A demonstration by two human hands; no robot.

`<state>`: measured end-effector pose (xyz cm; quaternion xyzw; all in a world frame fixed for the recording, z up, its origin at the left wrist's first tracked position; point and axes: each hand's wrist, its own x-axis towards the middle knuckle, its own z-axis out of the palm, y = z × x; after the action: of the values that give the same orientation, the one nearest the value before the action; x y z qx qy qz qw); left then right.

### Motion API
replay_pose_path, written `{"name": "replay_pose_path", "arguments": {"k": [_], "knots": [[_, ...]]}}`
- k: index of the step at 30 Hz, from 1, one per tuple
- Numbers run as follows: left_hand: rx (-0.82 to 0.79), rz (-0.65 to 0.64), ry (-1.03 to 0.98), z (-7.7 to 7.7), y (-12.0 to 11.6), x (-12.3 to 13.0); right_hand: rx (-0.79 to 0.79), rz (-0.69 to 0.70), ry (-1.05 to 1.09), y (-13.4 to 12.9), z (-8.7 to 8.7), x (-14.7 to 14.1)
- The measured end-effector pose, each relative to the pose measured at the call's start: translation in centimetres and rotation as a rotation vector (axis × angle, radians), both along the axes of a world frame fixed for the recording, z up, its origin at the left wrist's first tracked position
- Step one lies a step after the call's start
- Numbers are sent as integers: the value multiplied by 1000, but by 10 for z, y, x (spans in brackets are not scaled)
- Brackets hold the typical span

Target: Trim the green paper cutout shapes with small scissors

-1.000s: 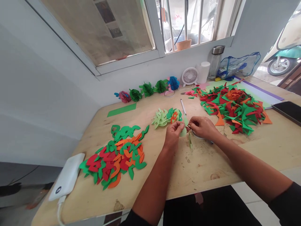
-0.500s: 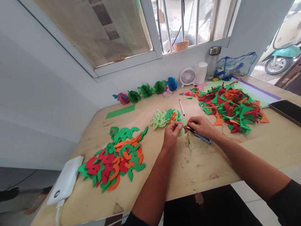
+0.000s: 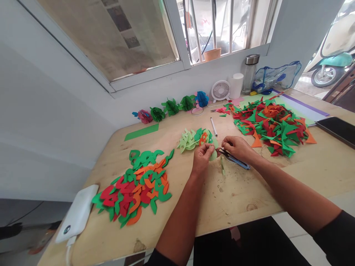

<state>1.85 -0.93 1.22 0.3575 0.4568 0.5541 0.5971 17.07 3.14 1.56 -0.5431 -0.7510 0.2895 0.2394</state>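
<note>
My left hand (image 3: 203, 156) is closed in a pinch on a light green paper cutout (image 3: 213, 155). Close by on the right, my right hand (image 3: 235, 146) has its fingers pressed together; what they hold, if anything, is hidden. A blue tool with a dark end, looking like a utility knife (image 3: 240, 163), slants below the right fingers, and I cannot tell whether they touch it. Just beyond the left hand lie light green paper cutouts (image 3: 188, 139) and an orange cutout (image 3: 203, 138). A narrow pale green scrap (image 3: 222, 165) is below the hands.
Green, red and orange cutouts (image 3: 138, 184) lie at left, beside a white power bank (image 3: 79, 212). Paper scraps (image 3: 274, 123) are heaped at right, near a phone (image 3: 338, 129). A white pen (image 3: 213, 126), small fan (image 3: 220, 90), glass bottle (image 3: 250, 74) and paper flowers (image 3: 171, 107) stand or lie farther back.
The view has shifted very slightly. My right fingers have moved a little against the left hand; the left hand keeps its pinch on the light green cutout.
</note>
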Motion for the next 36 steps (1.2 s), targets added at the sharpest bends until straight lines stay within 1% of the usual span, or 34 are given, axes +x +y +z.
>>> {"name": "replay_pose_path", "arguments": {"k": [3,7,12,19,29,36], "knots": [[-2,-2,11,0,0,0,-8,-10,23,1,-1,1],[15,-8,26,-1,0,0,-26,32,53,0,-1,1],[24,-18,54,0,0,0,-56,56,33,-2,0,0],[33,-33,37,0,0,0,-30,47,11,-1,-1,1],[6,-19,52,-1,1,0,-9,24,-49,-3,1,1],[25,-6,50,-4,2,1,27,-39,-54,0,1,2]]}}
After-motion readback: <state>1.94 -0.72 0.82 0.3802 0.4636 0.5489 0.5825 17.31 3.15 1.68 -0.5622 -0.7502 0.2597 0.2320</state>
